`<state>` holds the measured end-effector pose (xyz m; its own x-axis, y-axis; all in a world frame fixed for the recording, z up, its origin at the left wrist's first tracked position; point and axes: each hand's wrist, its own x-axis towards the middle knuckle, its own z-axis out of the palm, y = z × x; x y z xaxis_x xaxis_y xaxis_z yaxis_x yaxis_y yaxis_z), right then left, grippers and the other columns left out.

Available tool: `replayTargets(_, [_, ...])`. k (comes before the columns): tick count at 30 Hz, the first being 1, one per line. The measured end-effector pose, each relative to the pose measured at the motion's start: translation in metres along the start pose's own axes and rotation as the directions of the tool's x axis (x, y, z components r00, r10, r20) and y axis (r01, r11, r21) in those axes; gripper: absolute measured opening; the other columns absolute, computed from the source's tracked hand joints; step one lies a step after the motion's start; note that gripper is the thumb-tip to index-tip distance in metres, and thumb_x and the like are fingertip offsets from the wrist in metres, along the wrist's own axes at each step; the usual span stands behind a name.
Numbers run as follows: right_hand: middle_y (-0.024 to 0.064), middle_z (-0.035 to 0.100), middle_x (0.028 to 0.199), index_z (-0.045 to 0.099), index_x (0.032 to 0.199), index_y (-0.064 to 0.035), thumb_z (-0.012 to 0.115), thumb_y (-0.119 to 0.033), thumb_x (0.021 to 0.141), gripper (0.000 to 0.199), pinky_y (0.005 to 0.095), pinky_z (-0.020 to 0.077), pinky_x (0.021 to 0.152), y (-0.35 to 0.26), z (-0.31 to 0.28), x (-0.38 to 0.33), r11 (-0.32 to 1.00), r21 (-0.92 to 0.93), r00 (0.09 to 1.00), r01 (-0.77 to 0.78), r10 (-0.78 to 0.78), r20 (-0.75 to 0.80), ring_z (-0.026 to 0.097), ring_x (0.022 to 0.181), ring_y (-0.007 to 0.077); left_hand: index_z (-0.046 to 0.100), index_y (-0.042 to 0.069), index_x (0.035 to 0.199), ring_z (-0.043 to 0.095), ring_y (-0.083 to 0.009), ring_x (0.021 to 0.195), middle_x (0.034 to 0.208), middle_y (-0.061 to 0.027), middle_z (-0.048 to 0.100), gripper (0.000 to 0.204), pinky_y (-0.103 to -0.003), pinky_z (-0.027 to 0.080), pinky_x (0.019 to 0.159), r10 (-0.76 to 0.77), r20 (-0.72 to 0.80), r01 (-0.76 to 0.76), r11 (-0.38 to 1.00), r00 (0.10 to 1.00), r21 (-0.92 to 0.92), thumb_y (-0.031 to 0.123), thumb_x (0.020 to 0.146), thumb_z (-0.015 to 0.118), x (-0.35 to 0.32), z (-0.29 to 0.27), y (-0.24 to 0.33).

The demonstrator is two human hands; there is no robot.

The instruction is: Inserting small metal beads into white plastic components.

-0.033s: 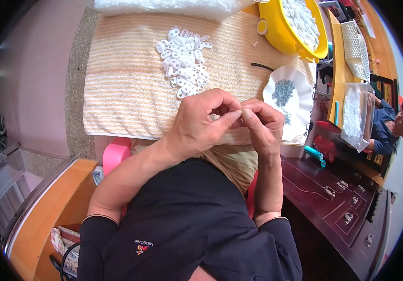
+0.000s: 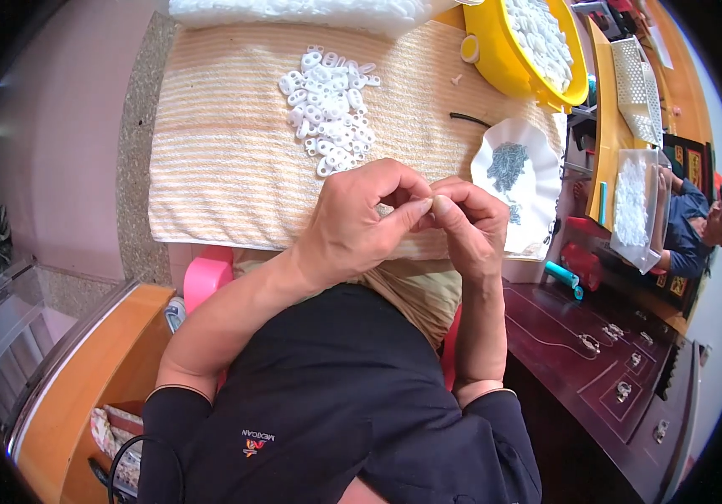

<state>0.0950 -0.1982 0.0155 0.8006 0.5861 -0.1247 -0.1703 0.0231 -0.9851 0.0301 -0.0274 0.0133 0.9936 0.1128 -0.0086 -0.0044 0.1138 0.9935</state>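
Observation:
My left hand (image 2: 362,217) and my right hand (image 2: 472,225) meet above the near edge of a striped towel (image 2: 218,126). Both are closed, thumb and forefinger pinched, fingertips touching each other. Whatever sits between the fingertips is too small and covered to make out. Beyond my left hand lies a loose pile of small white plastic pieces with two holes each (image 2: 327,109). Just right of my right hand is a white scalloped dish (image 2: 543,168), partly covered by that hand. Small grey metal-looking parts (image 2: 509,164) are heaped in it.
A yellow basin (image 2: 495,55) of white pieces stands at the far right; a clear bag of white pieces (image 2: 310,13) lies along the far edge. A thin black stick (image 2: 468,118) rests near the dish. Another person (image 2: 687,223) at right touches a clear container (image 2: 630,206).

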Motion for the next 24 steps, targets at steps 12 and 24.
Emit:
replayTargets(12, [0.0121,0.063,0.089,0.061,0.093,0.0072,0.058,-0.004,0.091,0.012,0.027,0.0539,0.069,0.002,-0.004,0.007,0.999,-0.016,0.997,-0.037,0.038,0.067,0.066,0.074,0.0169,0.061,0.002,0.085,0.064,-0.0227,0.071,0.078,-0.0108,0.063,0.01,-0.031,0.05,0.062,0.272,-0.032,-0.251,0.922,0.962,0.296,0.0,0.078,0.068,0.006,-0.001,-0.004])
replayTargets(24, [0.0132,0.061,0.091,0.061,0.092,0.007,0.054,0.001,0.09,0.009,0.0273,0.0528,0.069,0.008,0.0,0.005,0.995,0.103,1.0,0.008,-0.011,0.028,0.063,0.076,0.0169,0.062,0.001,0.088,0.065,-0.021,0.07,0.078,-0.0105,0.063,0.009,-0.03,0.051,0.062,0.115,-0.051,-0.108,0.985,0.992,0.133,-0.001,0.081,0.066,0.004,-0.001,-0.003])
